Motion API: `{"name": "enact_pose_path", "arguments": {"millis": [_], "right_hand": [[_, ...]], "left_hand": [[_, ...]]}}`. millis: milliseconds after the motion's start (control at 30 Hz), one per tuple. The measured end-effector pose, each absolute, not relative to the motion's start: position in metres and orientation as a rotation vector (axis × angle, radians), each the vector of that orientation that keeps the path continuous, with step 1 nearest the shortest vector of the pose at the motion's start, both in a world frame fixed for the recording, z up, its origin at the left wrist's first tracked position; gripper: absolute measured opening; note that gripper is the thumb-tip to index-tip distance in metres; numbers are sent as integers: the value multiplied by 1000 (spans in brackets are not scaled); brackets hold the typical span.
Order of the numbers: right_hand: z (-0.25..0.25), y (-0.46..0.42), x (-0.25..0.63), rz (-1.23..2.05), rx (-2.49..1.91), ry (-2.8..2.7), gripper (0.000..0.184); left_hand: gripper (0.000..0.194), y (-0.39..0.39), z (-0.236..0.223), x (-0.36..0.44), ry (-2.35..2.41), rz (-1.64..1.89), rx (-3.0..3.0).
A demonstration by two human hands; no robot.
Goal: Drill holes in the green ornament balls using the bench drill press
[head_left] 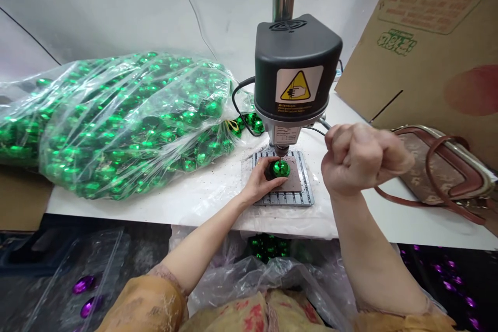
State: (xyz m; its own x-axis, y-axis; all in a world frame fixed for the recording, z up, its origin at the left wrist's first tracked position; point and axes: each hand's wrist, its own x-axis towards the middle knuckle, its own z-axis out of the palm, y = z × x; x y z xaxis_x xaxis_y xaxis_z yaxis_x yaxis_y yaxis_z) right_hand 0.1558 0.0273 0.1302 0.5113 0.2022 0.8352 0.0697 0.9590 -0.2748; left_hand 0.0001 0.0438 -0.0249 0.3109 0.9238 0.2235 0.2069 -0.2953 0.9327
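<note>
On a white bench (412, 231), the left hand (258, 182) holds 1 green bauble (281, 168) under a drill press (298, 52); the right hand (360, 158), apparently gripping its lever (323, 123), needs steady control.

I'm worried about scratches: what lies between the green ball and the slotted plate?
A brownish board lies between the green ball and slotted plate, seen in the head view.

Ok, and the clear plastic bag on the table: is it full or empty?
Full: the clear plastic bag bulges with shiny green balls.
</note>
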Motion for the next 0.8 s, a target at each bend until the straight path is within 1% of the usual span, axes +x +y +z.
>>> {"name": "enact_pose_path", "arguments": {"millis": [100, 200, 267, 333, 400, 467, 533, 567, 633, 700, 733, 800], "right_hand": [[158, 30, 156, 230, -452, -938, 43], [179, 33, 158, 350, -543, -932, 43], [184, 34, 160, 383, -555, -950, 42], [183, 35, 161, 380, -553, -958, 42], [181, 34, 161, 373, -548, -957, 42], [179, 34, 160, 363, -548, -945, 41], [178, 34, 159, 356, -551, -931, 40], [178, 34, 159, 354, -552, -928, 40], [178, 34, 159, 351, -550, -919, 40], [178, 35, 158, 348, -546, -914, 41], [178, 35, 158, 345, -542, -909, 42], [177, 36, 157, 344, -535, -907, 43]], "left_hand": [[59, 41, -22, 4, 1048, 1094, 1670], [51, 24, -15, 3, 1186, 1245, 1742], [47, 2, -11, -5, 1254, 1374, 1887], [46, -28, -11, -18, 1154, 1418, 2142], [48, -59, -14, -34, 913, 1319, 2521], [51, -87, -19, -52, 707, 1103, 2888], [55, -103, -25, -69, 602, 912, 3082], [55, -105, -26, -76, 578, 881, 3103], [46, -92, -26, -87, 592, 944, 3064], [30, -58, -19, -90, 738, 1035, 2991], [27, -34, -14, -89, 873, 1040, 2950], [25, 23, -1, -84, 1155, 910, 2891]]}}
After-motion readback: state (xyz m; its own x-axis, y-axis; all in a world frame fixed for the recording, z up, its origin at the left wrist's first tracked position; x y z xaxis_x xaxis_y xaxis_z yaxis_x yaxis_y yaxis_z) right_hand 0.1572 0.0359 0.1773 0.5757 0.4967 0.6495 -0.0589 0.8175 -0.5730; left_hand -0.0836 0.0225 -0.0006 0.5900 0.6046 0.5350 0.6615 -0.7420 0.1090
